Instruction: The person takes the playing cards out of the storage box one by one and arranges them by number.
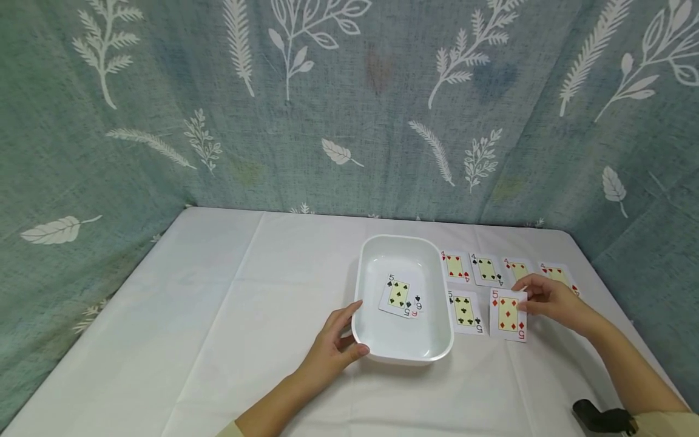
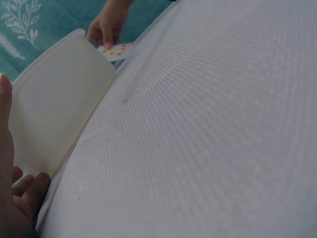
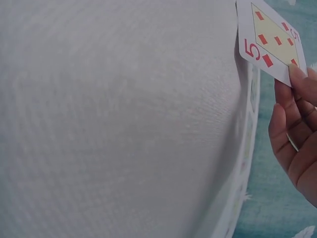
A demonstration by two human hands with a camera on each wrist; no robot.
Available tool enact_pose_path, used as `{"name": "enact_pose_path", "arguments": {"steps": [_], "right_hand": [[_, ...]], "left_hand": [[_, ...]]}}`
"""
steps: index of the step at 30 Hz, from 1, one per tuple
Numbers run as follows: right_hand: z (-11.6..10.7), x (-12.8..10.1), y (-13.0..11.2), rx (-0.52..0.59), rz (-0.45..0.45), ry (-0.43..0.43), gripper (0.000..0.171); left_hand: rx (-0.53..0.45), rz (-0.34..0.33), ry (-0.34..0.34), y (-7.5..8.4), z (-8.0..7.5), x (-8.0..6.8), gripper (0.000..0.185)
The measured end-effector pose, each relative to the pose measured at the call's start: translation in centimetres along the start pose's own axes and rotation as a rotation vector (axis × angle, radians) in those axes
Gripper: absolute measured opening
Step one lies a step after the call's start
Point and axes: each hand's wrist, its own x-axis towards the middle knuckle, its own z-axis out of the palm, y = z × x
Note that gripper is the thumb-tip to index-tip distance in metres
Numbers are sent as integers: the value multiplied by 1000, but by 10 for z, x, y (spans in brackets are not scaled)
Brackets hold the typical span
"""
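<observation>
Right now I am working at a counter (image 1: pixel 229 315) draped in white cloth, with a leaf-printed curtain (image 1: pixel 327 109) hanging behind it. My left hand (image 1: pixel 330 349) is gripping the near rim of the one white tray (image 1: pixel 401 349), which is holding a five of spades atop other cards. My right hand (image 1: pixel 551 300) is pinching the five of diamonds (image 1: pixel 508 314) in its fingers, lifted beside the five of clubs (image 1: pixel 465 311). Farther back, four fours (image 1: pixel 486 269) are lying in a row.

card: five of diamonds (image 3: pixel 273 39), face up, at 1 o'clock in the frame
right hand (image 3: pixel 296 139): at 3 o'clock, fingertips pinch the card's lower right edge
cloth: white tablecloth (image 3: pixel 124 124) fills the frame from 12 to 9 o'clock
</observation>
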Motion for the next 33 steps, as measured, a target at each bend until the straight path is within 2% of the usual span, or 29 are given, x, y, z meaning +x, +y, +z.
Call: {"name": "enact_pose_path", "arguments": {"steps": [9,18,26,33], "right_hand": [[5,5,5,-63,45,23,31],[10,11,7,-163,98,10,31],[13,17,8,-197,130,-30,28],[16,18,8,-207,149,-29,29]], "left_hand": [[-3,11,-7,-1,0,0,76],[-5,19,-5,-1,-1,0,78],[-7,12,-1,-1,-1,0,78],[-3,16,-1,1,0,-1,78]]}}
